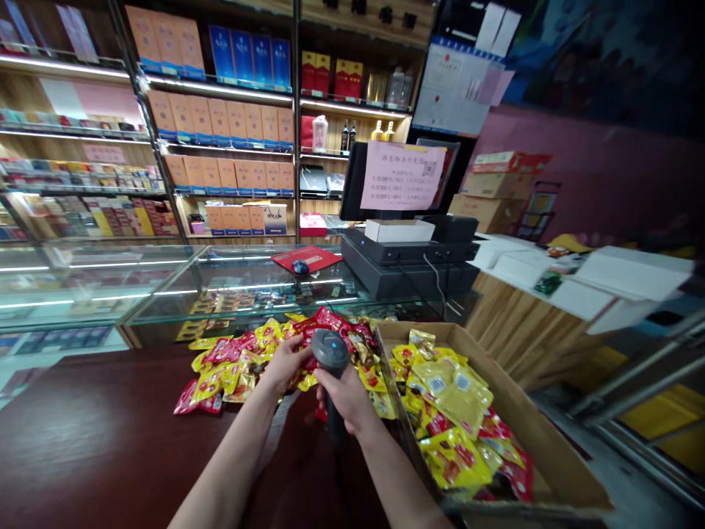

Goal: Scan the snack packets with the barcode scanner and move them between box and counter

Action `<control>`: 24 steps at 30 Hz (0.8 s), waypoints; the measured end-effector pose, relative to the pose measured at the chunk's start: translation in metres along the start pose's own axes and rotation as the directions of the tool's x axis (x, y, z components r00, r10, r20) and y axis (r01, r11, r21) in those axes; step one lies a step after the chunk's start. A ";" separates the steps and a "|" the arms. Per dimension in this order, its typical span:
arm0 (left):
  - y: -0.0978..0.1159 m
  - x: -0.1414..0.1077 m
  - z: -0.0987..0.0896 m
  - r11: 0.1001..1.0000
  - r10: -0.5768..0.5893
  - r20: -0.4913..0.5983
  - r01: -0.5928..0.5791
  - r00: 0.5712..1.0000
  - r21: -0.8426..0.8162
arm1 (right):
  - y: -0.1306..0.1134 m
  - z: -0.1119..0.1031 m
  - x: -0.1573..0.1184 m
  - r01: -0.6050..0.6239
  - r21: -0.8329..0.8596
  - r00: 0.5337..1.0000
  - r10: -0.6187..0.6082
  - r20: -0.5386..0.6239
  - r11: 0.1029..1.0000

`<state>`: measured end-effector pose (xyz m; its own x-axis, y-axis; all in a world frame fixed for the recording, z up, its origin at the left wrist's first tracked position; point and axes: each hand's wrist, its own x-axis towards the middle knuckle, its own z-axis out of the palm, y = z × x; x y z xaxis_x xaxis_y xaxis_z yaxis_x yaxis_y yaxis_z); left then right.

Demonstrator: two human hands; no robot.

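A dark handheld barcode scanner (330,353) stands upright in my right hand (349,400), its fingers wrapped round the handle. Just left of the scanner head, my left hand (287,365) has its fingers closed on a red snack packet (311,363), partly hidden behind the scanner. Around and beyond both hands spreads a loose pile of red, yellow and gold snack packets (225,375) on the dark wooden table (110,433). To the right, an open cardboard box (512,382) holds many more packets, with flat yellow ones (454,386) on top.
Beyond the table is a glass display counter (181,294) carrying a red folder (319,258) and a cash drawer (407,272) under a monitor (355,184). Shelves of boxed goods (231,121) line the back. White cartons (622,275) stand at the right.
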<state>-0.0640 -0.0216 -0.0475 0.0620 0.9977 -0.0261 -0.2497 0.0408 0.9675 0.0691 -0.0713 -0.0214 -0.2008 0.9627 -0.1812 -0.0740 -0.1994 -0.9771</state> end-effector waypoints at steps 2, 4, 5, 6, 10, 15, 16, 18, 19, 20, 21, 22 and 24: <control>-0.002 0.000 -0.002 1.000 0.009 0.005 -0.009 1.000 0.004 | 0.000 0.001 0.000 0.004 -0.006 1.000 -0.004 -0.007 1.000; -0.003 0.001 -0.003 1.000 0.011 0.003 -0.011 1.000 0.011 | 0.000 0.001 0.000 0.007 -0.006 1.000 -0.007 -0.014 1.000; -0.003 0.001 -0.003 1.000 0.010 -0.003 -0.009 1.000 0.016 | 0.000 0.001 0.000 0.007 -0.005 1.000 -0.007 -0.016 1.000; -0.004 0.001 -0.003 1.000 0.006 -0.009 -0.006 1.000 0.022 | 0.000 0.002 0.000 0.007 -0.004 1.000 -0.007 -0.016 1.000; -0.007 0.004 -0.005 0.997 0.039 -0.020 -0.038 0.999 0.069 | 0.001 0.001 0.001 0.007 0.007 1.000 -0.007 -0.015 1.000; -0.010 0.006 -0.007 0.992 0.088 -0.007 -0.087 0.996 0.093 | 0.001 0.002 0.000 0.002 0.026 1.000 -0.001 -0.024 1.000; -0.010 0.006 -0.007 0.995 0.066 -0.001 -0.066 0.998 0.079 | 0.001 0.002 0.000 -0.001 0.028 1.000 0.001 -0.021 1.000; -0.008 0.005 -0.006 0.998 0.028 -0.004 -0.028 1.000 0.062 | 0.000 0.001 -0.002 0.032 0.041 0.999 -0.030 -0.032 0.999; -0.007 0.003 -0.006 0.998 0.017 -0.013 -0.016 1.000 0.065 | -0.001 0.000 -0.003 0.076 0.048 0.996 -0.073 -0.055 0.996; -0.005 0.002 -0.005 0.997 0.009 -0.023 -0.007 1.000 0.073 | -0.002 -0.002 -0.004 0.129 0.056 0.988 -0.124 -0.090 0.990; -0.003 0.000 -0.005 0.997 -0.001 -0.031 0.003 1.000 0.082 | -0.004 -0.004 -0.005 0.180 0.066 0.976 -0.170 -0.135 0.981; -0.002 -0.002 -0.004 0.996 -0.016 -0.033 0.018 0.999 0.089 | -0.006 -0.007 -0.007 0.212 0.083 0.965 -0.195 -0.178 0.974; 0.002 -0.009 0.000 0.994 -0.074 -0.005 0.074 0.997 0.085 | -0.011 -0.015 -0.011 0.176 0.152 0.967 -0.142 -0.212 0.972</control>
<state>-0.0654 -0.0308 -0.0451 0.0759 0.9922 -0.0987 -0.1617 0.1100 0.9807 0.0865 -0.0770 -0.0107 0.0234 0.9979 -0.0600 -0.2561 -0.0521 -0.9652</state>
